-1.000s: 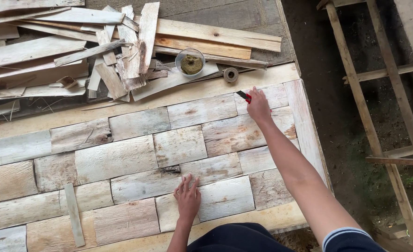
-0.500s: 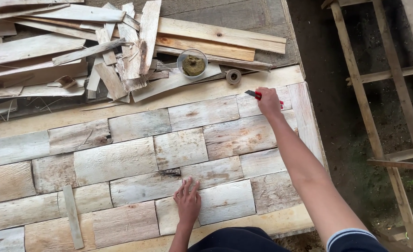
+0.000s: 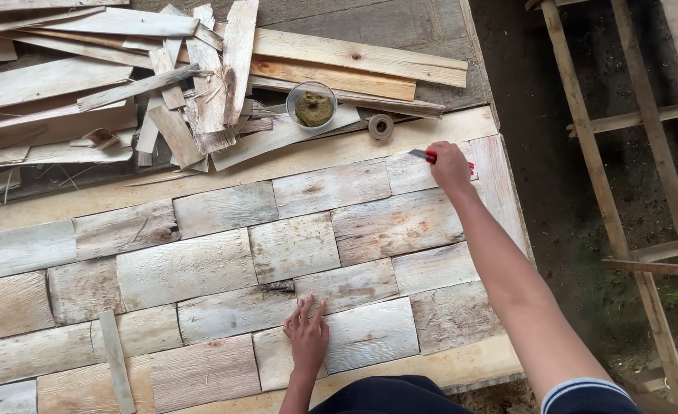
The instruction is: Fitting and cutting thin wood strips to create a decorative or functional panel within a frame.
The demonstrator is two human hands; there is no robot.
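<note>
A small round glass bowl (image 3: pixel 312 106) sits near the far edge of the counter (image 3: pixel 461 366), just past the patchwork of boards. Inside it is a lump of brown-green stuff, too small to tell what it is. Just beside the bowl, to the right, lies a little roll of tape (image 3: pixel 380 126).

The right hand (image 3: pixel 449 165) is curled shut around a red tool (image 3: pixel 429 156) near the far right corner of the counter. The tool has a red handle and a short grey tip that pokes out to the left of the fist. It looks like a small knife, and its tip rests on one of the pale boards there.

The left hand (image 3: pixel 307 336) lies open and flat near the close edge, fingers spread, pressing on a grey wood board (image 3: pixel 369 334).

The boards are flat, worn pieces in grey and tan, set side by side like bricks. A thin wood strip (image 3: pixel 116 360) lies on top of them near the close left corner. A heap of loose wood scraps (image 3: pixel 124 92) is piled along the far side.
</note>
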